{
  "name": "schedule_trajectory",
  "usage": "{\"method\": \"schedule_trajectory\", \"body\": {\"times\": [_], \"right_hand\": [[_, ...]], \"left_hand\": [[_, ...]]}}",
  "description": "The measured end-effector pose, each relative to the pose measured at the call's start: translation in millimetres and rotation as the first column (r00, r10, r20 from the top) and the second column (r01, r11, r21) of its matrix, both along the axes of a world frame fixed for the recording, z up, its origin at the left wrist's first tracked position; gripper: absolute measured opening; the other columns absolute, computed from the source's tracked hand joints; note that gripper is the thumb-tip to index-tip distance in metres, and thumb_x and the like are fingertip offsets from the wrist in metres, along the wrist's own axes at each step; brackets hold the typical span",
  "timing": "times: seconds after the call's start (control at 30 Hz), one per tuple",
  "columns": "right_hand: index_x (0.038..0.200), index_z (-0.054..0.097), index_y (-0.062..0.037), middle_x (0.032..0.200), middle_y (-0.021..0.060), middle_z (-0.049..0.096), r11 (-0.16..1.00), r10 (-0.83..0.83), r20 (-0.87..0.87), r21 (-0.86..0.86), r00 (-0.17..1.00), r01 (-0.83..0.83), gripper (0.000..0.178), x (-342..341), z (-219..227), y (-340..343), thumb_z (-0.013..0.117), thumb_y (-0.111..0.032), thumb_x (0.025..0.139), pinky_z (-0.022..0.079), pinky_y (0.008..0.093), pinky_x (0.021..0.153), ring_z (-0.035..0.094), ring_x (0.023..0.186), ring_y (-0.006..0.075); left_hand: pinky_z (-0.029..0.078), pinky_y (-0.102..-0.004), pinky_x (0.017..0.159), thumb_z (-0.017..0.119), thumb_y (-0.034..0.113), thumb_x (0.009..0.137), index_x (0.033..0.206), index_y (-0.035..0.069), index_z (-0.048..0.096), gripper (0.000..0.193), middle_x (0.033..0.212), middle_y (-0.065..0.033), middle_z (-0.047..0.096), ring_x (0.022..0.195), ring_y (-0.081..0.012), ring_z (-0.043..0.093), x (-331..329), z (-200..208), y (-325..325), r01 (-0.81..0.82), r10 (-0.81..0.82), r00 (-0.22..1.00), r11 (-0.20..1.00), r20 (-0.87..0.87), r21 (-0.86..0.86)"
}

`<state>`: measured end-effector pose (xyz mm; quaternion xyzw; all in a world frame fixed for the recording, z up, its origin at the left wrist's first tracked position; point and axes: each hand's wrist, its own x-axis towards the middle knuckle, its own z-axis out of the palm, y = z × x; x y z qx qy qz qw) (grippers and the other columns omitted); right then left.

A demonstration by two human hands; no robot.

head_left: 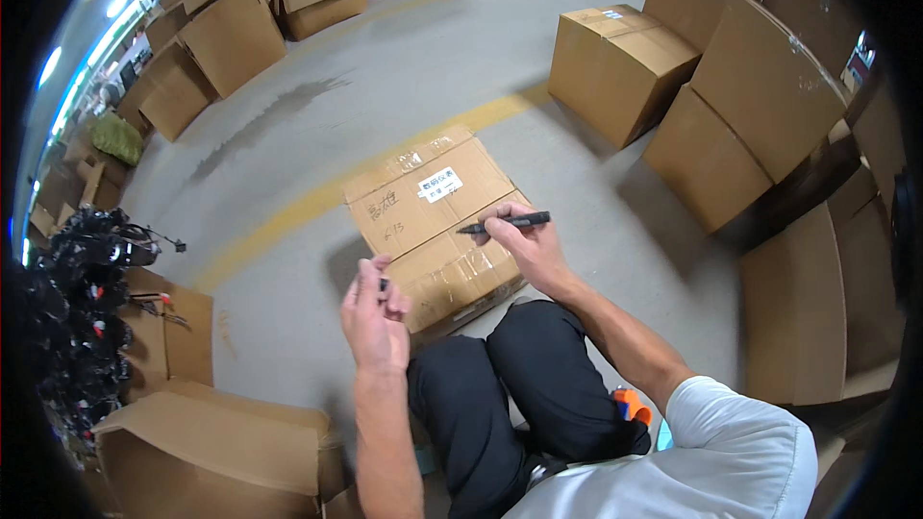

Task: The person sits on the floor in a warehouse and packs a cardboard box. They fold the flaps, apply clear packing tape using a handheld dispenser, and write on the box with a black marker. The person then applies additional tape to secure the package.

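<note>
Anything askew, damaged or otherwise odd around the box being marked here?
Nothing is spilled or broken. The taped cardboard box lies skewed across the yellow floor line. The right hand holds a black marker over it; the left hand pinches what may be the cap. A dark stain marks the concrete.

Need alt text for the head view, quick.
Right hand holds a black marker over a taped cardboard box on the floor; left hand holds what looks like its cap. More boxes stand around.
</note>
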<state>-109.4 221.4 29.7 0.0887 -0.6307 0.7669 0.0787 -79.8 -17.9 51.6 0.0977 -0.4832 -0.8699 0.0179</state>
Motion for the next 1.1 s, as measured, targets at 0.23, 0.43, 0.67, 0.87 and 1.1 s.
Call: {"method": "schedule_trajectory", "body": {"times": [0.23, 0.43, 0.67, 0.87, 1.1], "right_hand": [[0.112, 0.069, 0.0044, 0.092, 0.0046, 0.073, 0.993, 0.119, -0.096, 0.017, 0.988, -0.117, 0.022, 103.4, 76.7, -13.9, 0.069, -0.013, 0.1, 0.053, 0.0247, 0.078, 0.066, 0.087, 0.0085], [0.115, 0.066, 0.0067, 0.098, 0.0098, 0.075, 0.966, 0.175, -0.105, -0.174, 0.979, -0.191, 0.019, 121.5, 73.7, -9.7, 0.064, -0.008, 0.104, 0.057, 0.0277, 0.08, 0.07, 0.088, 0.0127], [0.114, 0.068, 0.0026, 0.095, 0.0054, 0.072, 0.955, 0.253, -0.037, -0.15, 0.967, -0.256, 0.019, 142.0, 68.4, -2.5, 0.066, -0.013, 0.103, 0.055, 0.0287, 0.083, 0.065, 0.09, 0.01], [0.12, 0.067, 0.0044, 0.105, 0.0083, 0.072, 0.965, 0.236, -0.127, -0.083, 0.963, -0.248, 0.024, 157.9, 56.5, 28.2, 0.065, -0.013, 0.104, 0.054, 0.0302, 0.086, 0.066, 0.095, 0.0129], [0.133, 0.065, 0.0025, 0.114, 0.0152, 0.072, 0.994, -0.015, -0.55, 0.086, 0.835, 0.074, 0.037, 176.3, 56.6, 14.9, 0.07, -0.014, 0.101, 0.052, 0.0352, 0.093, 0.068, 0.105, 0.026]], "left_hand": [[0.044, -0.0235, 0.061, 0.062, 0.031, 0.107, 0.105, 0.01, 0.06, 0.021, 0.085, 0.0016, 0.055, 0.07, -0.0084, 0.053, 61.4, 43.1, 40.9, 0.24, -0.221, 0.97, 0.919, -0.095, 0.312], [0.047, -0.028, 0.064, 0.064, 0.023, 0.106, 0.1, 0.01, 0.055, 0.016, 0.082, -0.0013, 0.055, 0.071, -0.0133, 0.056, 73.6, 42.9, 58.2, 0.365, -0.339, 0.931, 0.884, -0.137, 0.291], [0.039, -0.0239, 0.047, 0.058, 0.018, 0.108, 0.088, 0.007, 0.051, 0.024, 0.065, -0.0026, 0.053, 0.051, -0.0089, 0.047, 89.4, 34.8, 64.3, 0.16, -0.219, 0.955, 0.947, -0.197, -0.28], [0.057, -0.0325, 0.075, 0.066, 0.016, 0.104, 0.115, 0.0, 0.062, 0.02, 0.101, -0.0124, 0.071, 0.086, -0.0216, 0.069, 89.7, 33.1, 58.2, 0.529, -0.562, 0.825, 0.809, -0.069, -0.256], [0.056, -0.0403, 0.092, 0.069, 0.039, 0.101, 0.124, 0.001, 0.062, 0.045, 0.115, -0.0142, 0.068, 0.107, -0.028, 0.066, 95.9, 10.8, 65.2, 0.49, -0.477, 0.87, 0.864, -0.123, 0.117]]}}
